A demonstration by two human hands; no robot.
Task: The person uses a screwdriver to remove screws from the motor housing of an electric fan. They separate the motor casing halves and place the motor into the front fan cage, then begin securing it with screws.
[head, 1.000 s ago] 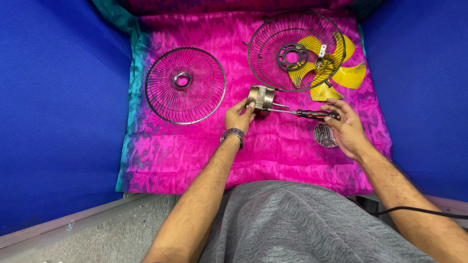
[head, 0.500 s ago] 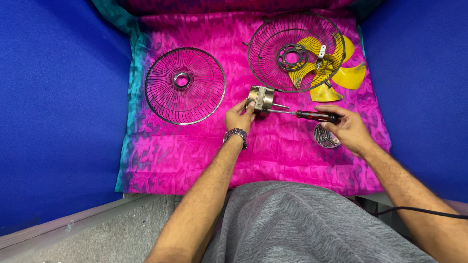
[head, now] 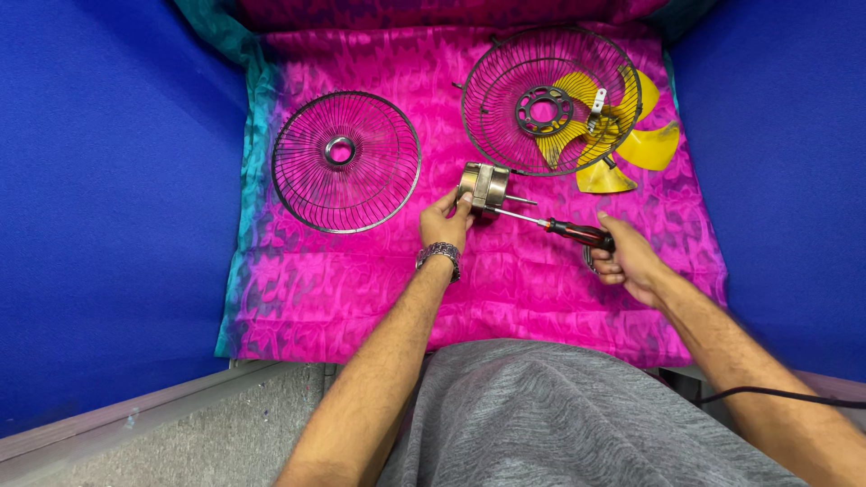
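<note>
Your left hand (head: 445,219) fingers clamp the metal fan motor (head: 483,186) on the pink cloth (head: 361,271). Your right hand (head: 624,260) fingers are wrapped around the red-handled screwdriver (head: 564,229), tip at the motor.

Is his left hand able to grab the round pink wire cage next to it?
Probably yes: nothing lies between the left hand and the wire cage on the cloth, but that hand is gripping the metal motor.

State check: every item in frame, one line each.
fan motor: on the cloth, held by the left hand.
screwdriver: in the right hand, tip at the motor.
left fan guard: detached, lying flat.
right fan guard: detached, lying over the blade.
yellow fan blade: off the motor, partly under the guard.
</note>
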